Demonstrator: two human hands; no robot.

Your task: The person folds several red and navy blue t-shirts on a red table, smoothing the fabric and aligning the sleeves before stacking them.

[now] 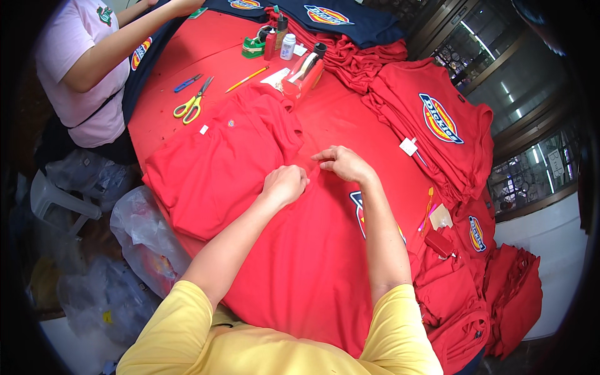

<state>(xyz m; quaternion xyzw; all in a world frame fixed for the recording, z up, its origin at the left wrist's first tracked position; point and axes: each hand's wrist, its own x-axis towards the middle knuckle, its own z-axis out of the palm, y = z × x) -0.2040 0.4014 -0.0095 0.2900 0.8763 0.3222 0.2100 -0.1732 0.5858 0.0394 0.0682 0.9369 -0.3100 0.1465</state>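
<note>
A red garment (219, 165) with a small badge and a white tag lies bunched on the table in front of me, to the left. My left hand (285, 185) is closed on its right edge, fingers curled into the cloth. Just to the right, my right hand (342, 164) hovers low over the red cloth, its index finger stretched out and apart from the thumb. Beneath my right forearm lies a red shirt (325, 250) with a large emblem, partly hidden by the arm. It spreads toward my body.
Yellow-handled scissors (194, 103), blue thread snips (187, 82) and a pencil (247, 79) lie beyond the garment. Farther back are a green tape dispenser (255, 47), a white bottle (288, 47) and a red tape dispenser (303, 76). Red shirts (431, 125) line the right. A co-worker (94, 69) stands far left.
</note>
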